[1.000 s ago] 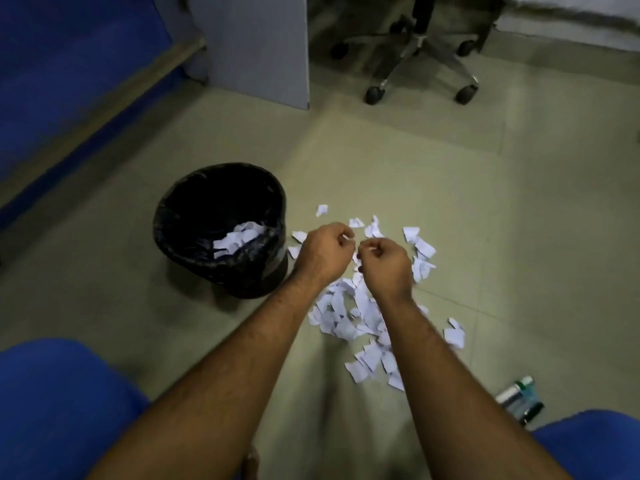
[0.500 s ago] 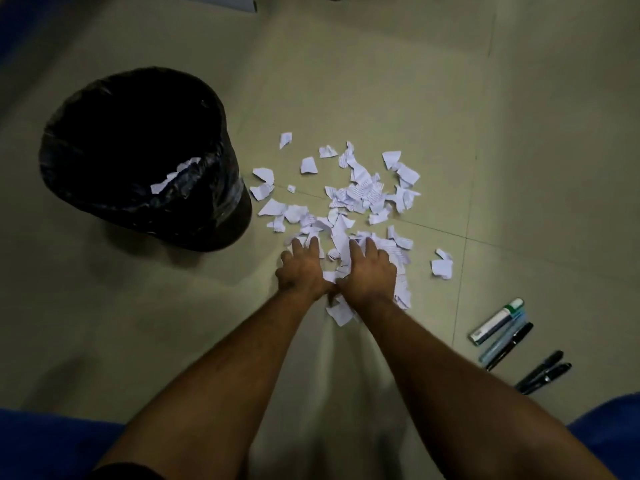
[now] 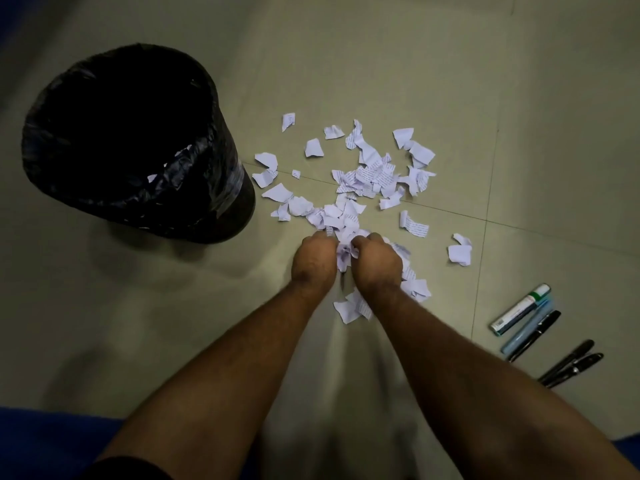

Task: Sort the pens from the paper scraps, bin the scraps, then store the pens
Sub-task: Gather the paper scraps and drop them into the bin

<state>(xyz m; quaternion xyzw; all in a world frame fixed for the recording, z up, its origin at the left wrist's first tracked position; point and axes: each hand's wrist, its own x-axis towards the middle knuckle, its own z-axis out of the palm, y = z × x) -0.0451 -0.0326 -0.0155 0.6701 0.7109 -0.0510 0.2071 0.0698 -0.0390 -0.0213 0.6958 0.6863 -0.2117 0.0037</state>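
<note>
While pens (image 3: 526, 318) lie aside, both hands (image 3: 346, 259) bunch paper scraps (image 3: 367, 178) together.

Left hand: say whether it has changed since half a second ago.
Yes. The left hand, flat then, now grips scraps, at the same place beside the bin.

left hand (image 3: 313, 261): fingers curled, gripping | right hand (image 3: 375, 263): fingers curled, gripping | hands side by side

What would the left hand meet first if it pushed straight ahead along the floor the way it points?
The left hand, gripping scraps together with the right hand, points up-frame. It would likely run straight into the scraps heaped just beyond its knuckles; the bin sits off to its left.
</note>
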